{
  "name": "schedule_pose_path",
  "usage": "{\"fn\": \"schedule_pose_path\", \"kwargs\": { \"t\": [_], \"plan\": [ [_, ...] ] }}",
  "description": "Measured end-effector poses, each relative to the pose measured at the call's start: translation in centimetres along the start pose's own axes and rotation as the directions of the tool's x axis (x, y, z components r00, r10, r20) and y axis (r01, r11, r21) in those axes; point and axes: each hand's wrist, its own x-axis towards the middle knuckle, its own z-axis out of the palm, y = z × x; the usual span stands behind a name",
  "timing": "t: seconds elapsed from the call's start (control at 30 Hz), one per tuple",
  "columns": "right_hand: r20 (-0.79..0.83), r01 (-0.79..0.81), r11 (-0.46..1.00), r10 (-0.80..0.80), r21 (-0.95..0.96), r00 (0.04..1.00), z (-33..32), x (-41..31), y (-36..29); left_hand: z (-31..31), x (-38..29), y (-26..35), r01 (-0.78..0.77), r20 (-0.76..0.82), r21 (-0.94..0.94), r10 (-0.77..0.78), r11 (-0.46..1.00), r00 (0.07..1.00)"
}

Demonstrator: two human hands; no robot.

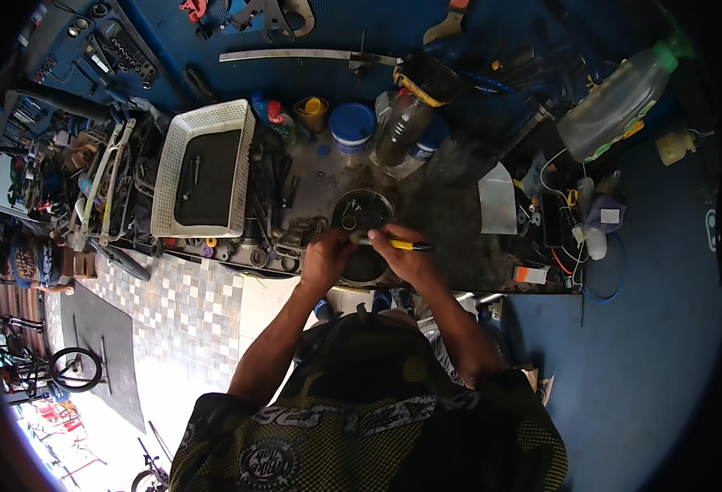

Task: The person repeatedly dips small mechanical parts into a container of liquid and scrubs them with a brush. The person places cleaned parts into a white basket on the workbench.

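Observation:
My right hand [401,252] grips a tool with a yellow and black handle [409,245], which lies nearly level and points left. Close beside it, my left hand [326,258] has its fingers curled by the tool's far end, around a small part too dark to identify. Both hands are over a round dark pan [363,212] at the bench's front edge. A metal ring [349,222] and small metal pieces lie in the pan. Part of the pan is hidden by the hands.
A white plastic basket [247,184] holding bolts stands left of the pan. Behind are a blue-lidded tub [352,126] and a dark bottle [405,126]. Metal parts [302,237] crowd the bench's front left. Cables and a small box [530,274] lie right. Another person [32,261] is far left.

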Motion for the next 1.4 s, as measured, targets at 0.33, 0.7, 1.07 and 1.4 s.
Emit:
{"fn": "schedule_pose_path", "kwargs": {
  "t": [0.33,0.7,1.07,1.4],
  "plan": [
    [-0.086,0.262,0.955,-0.276,-0.141,0.957,0.6,-0.4,-1.2,0.2,0.2,0.2,-0.004,-0.014,-0.016,0.004,1.000,1.000],
    [-0.061,0.213,0.962,-0.226,-0.172,0.972,0.1,-1.5,3.3,0.0,1.7,0.0,0.592,0.345,-0.673,-0.520,0.444,0.782],
    [-0.132,-0.099,0.988,0.114,0.117,0.985,0.4,-2.7,1.8,0.7,2.2,-1.0,0.644,0.527,-0.761,-0.501,0.082,0.687],
    [-0.211,0.107,0.994,-0.098,0.028,0.972,0.2,-2.8,1.1,1.1,2.7,-0.8,0.683,0.575,-0.726,-0.480,0.074,0.663]
  ]
}}
